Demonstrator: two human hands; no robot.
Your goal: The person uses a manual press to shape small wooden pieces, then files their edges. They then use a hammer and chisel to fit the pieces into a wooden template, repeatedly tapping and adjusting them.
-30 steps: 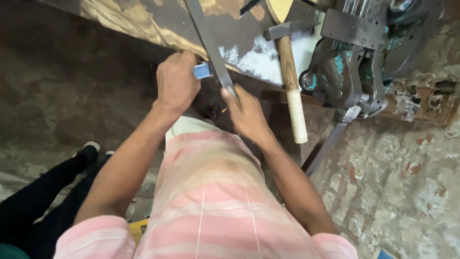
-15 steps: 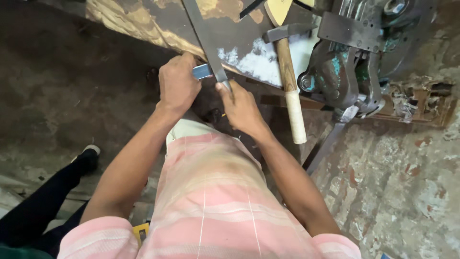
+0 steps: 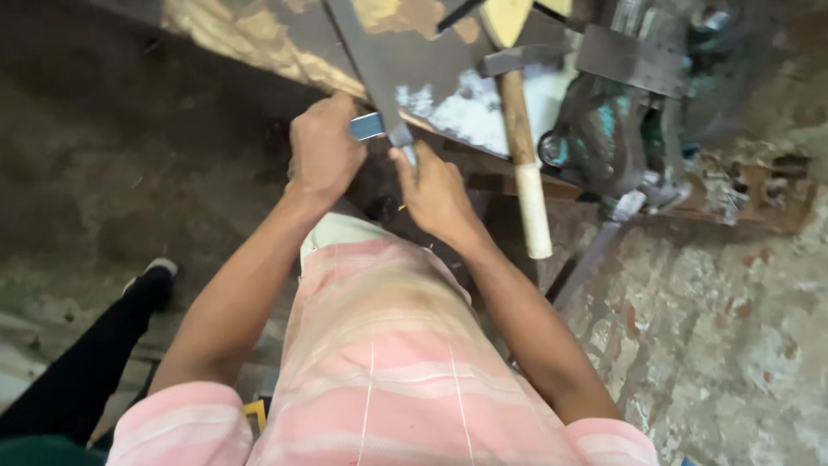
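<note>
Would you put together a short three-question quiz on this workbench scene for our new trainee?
1. True or false: the hammer lies untouched on the workbench.
2. Which hand grips the small blue-grey block? A) left hand B) right hand
3. Fill in: the right hand's fingers pinch the near end of the long flat ____ strip.

Key: 1 true; 2 A; 3 metal.
</note>
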